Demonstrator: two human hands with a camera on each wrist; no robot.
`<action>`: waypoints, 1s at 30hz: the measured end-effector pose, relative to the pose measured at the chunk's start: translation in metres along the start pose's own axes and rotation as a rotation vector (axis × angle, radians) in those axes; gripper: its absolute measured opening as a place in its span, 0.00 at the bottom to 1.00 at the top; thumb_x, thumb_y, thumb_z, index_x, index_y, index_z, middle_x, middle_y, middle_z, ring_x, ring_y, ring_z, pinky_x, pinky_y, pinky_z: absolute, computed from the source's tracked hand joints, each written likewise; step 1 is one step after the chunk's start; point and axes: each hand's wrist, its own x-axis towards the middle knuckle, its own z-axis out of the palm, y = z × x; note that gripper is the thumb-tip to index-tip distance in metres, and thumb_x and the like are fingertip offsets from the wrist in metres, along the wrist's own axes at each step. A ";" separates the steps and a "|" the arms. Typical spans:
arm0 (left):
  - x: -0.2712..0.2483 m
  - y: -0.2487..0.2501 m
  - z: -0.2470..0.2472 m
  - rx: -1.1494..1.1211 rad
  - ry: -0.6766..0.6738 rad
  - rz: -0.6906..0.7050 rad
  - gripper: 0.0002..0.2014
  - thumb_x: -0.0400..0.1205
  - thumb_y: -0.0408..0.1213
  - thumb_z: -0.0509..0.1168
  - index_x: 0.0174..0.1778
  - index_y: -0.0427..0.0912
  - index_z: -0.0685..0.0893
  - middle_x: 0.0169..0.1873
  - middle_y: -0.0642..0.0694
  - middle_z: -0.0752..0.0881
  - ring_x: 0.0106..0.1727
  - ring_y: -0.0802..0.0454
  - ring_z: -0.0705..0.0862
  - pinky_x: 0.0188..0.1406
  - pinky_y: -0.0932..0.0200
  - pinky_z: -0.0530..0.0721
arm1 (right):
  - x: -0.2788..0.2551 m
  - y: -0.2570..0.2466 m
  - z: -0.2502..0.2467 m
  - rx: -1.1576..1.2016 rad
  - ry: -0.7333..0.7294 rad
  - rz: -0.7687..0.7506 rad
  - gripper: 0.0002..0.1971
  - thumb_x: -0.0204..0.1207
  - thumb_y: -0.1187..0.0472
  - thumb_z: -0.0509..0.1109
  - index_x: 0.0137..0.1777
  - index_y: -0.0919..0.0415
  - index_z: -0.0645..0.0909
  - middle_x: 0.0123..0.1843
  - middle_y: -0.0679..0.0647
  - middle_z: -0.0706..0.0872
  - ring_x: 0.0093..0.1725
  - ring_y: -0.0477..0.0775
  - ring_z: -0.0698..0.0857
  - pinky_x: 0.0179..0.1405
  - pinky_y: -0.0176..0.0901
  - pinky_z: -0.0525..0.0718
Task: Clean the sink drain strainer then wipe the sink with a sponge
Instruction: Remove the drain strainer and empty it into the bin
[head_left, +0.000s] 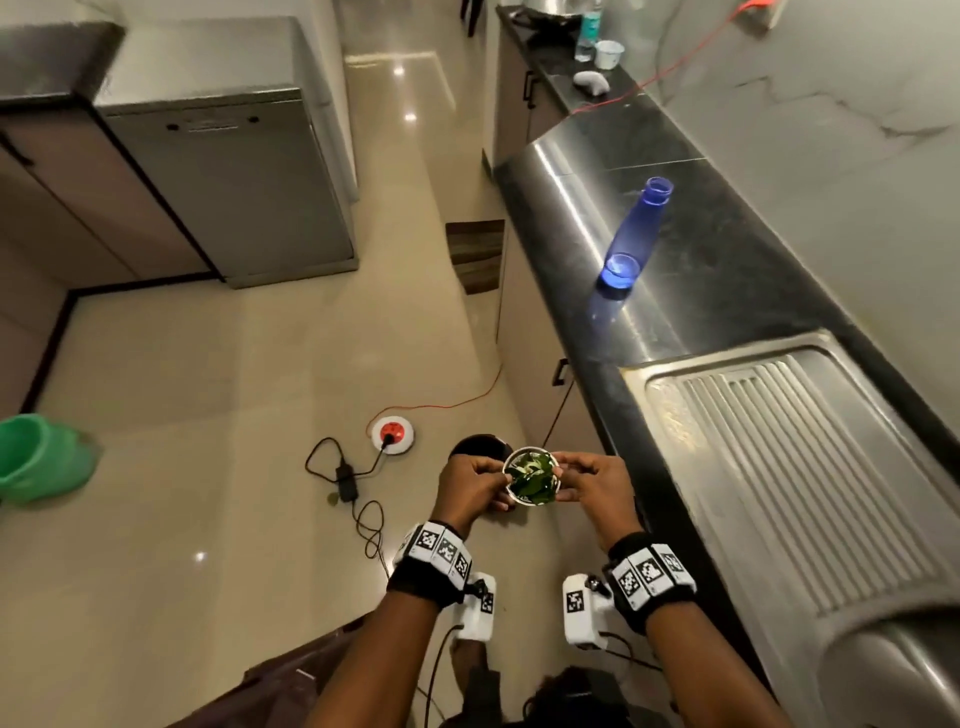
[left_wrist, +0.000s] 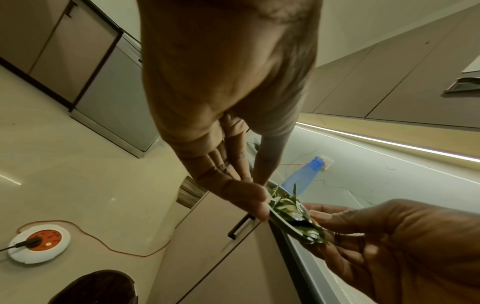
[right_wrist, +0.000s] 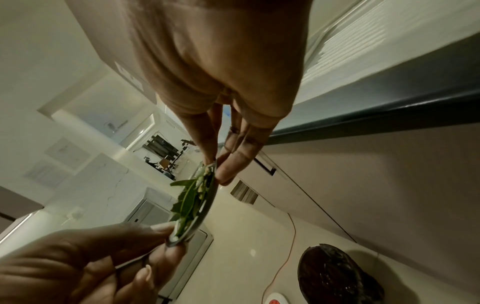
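Both hands hold a round metal drain strainer (head_left: 531, 477) full of green leaves and food scraps, out in front of the counter edge. My left hand (head_left: 488, 480) pinches its left rim and my right hand (head_left: 565, 474) pinches its right rim. In the left wrist view the strainer (left_wrist: 293, 218) tilts between the left fingertips (left_wrist: 259, 203) and the right hand (left_wrist: 389, 236). The right wrist view shows the strainer (right_wrist: 193, 205) edge-on. A dark lined bin (head_left: 480, 446) stands on the floor just beyond and below the left hand. The steel sink's ribbed drainboard (head_left: 789, 467) and basin (head_left: 893, 670) lie to the right.
A blue bottle (head_left: 631, 234) stands on the black counter (head_left: 717, 312). On the floor lie a round white-and-red power socket (head_left: 393, 434) with an orange cord and a black adapter (head_left: 345, 480). A green bucket (head_left: 36, 457) sits far left, a grey dishwasher (head_left: 228, 171) behind.
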 end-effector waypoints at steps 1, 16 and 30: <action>0.001 0.000 0.001 0.013 -0.005 0.004 0.05 0.78 0.23 0.70 0.47 0.25 0.88 0.26 0.33 0.86 0.23 0.45 0.85 0.22 0.60 0.85 | 0.002 -0.001 0.000 -0.010 0.016 0.001 0.08 0.73 0.77 0.72 0.49 0.70 0.89 0.41 0.64 0.92 0.39 0.57 0.91 0.35 0.47 0.90; 0.135 -0.025 -0.003 -0.012 0.089 -0.167 0.05 0.80 0.24 0.68 0.46 0.32 0.89 0.32 0.28 0.89 0.35 0.32 0.92 0.33 0.51 0.90 | 0.161 0.032 0.041 -0.114 -0.082 0.163 0.08 0.75 0.77 0.71 0.49 0.69 0.89 0.42 0.63 0.92 0.41 0.63 0.92 0.39 0.58 0.91; 0.276 -0.111 -0.004 -0.084 0.046 -0.320 0.09 0.82 0.24 0.67 0.57 0.32 0.88 0.37 0.30 0.91 0.37 0.35 0.92 0.37 0.51 0.92 | 0.290 0.134 0.075 -0.270 -0.084 0.233 0.10 0.73 0.71 0.73 0.44 0.54 0.91 0.41 0.52 0.93 0.44 0.53 0.91 0.41 0.49 0.90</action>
